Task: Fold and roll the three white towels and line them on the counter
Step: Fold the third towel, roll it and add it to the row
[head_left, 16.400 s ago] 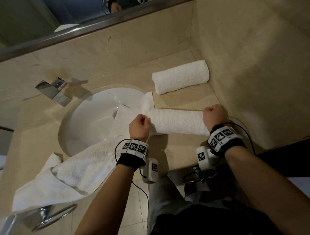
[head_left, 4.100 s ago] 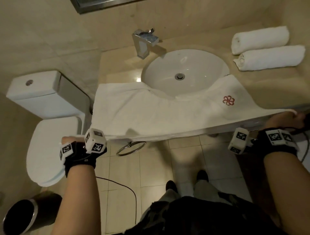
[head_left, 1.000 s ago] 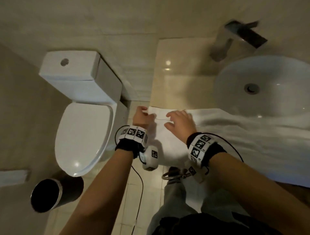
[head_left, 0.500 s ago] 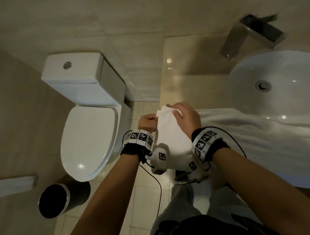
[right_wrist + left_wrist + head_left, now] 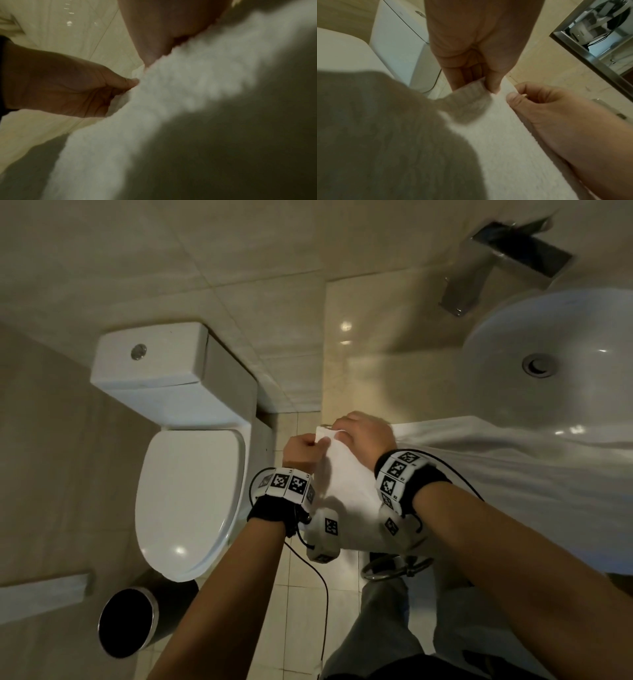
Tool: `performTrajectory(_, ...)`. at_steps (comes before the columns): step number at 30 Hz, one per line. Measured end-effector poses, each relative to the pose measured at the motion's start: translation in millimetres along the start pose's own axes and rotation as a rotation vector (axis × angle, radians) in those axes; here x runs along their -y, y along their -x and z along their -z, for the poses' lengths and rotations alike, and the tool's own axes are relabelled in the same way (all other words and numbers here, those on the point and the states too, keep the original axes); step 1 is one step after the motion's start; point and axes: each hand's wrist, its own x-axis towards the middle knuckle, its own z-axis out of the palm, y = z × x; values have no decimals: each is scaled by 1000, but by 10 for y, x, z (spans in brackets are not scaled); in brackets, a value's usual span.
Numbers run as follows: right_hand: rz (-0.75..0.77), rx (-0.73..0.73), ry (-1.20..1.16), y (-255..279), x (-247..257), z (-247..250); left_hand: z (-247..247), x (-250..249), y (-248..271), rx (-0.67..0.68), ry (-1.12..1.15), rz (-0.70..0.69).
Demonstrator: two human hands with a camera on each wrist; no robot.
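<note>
**White towel end lifted at the counter's left edge**

The white towel (image 5: 342, 481) lies across the counter (image 5: 363, 385) in front of the sink (image 5: 507, 378), its left end raised. The left hand (image 5: 301, 453) and right hand (image 5: 366, 436) each pinch that end with curled fingers, beside the toilet (image 5: 188, 491).

Both forearms reach forward, wrists close together. The left hand (image 5: 301, 451) and right hand (image 5: 364, 436) each pinch with curled fingers.
</note>
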Motion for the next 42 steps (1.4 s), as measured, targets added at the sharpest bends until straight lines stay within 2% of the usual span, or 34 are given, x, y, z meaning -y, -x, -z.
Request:
performTrajectory(6, -122, 34, 7, 71, -14, 103, -31, -79, 10, -4, -40, 127)
performTrajectory(9, -161, 165, 49, 229, -152, 302, -32, -123, -20, -29, -55, 182)
performTrajectory(11, -191, 251, 64, 416, -347, 490, -51, -143, -19, -77, -99, 196)
performTrajectory(14, -281, 222, 66, 761, -788, 799, -111, -151, -33, -122, -176, 157)
performTrajectory(17, -389, 280, 81, 1083, -1241, 1073, -170, -159, -18, -148, -287, 147)
performTrajectory(19, -442, 280, 26, 1277, -1512, 1234, -248, -202, 7, -228, -310, 162)
performTrajectory(22, -448, 273, -73, 1517, -1811, 1418, -346, -311, 109, -459, -253, 249)
performTrajectory(24, -446, 271, -123, 1667, -1959, 1489, -450, -393, 168, -571, -300, 192)
performTrajectory(26, -459, 239, -165, 1853, -2144, 1565, -640, -540, 279, -586, -307, 98)
performTrajectory(29, -458, 237, -164, 2138, -2497, 1721, -1065, -892, 507, -519, -294, -4)
performTrajectory(33, -406, 223, -74, 2342, -2851, 1955, -1737, -1368, 749, -376, -285, -324)
performTrajectory(35, -397, 227, -38, 2404, -3007, 2054, -2060, -1583, 897, -212, -228, -482)
performTrajectory(37, -404, 226, -36, 2539, -3230, 2204, -2473, -1798, 1093, 18, -234, -564)
performTrajectory(40, -399, 199, 15, 2721, -3478, 2401, -3050, -1986, 1361, 321, -556, -649)
performTrajectory(42, -411, 181, 80, 2857, -3648, 2536, -3383, -2090, 1531, 454, -754, -660)
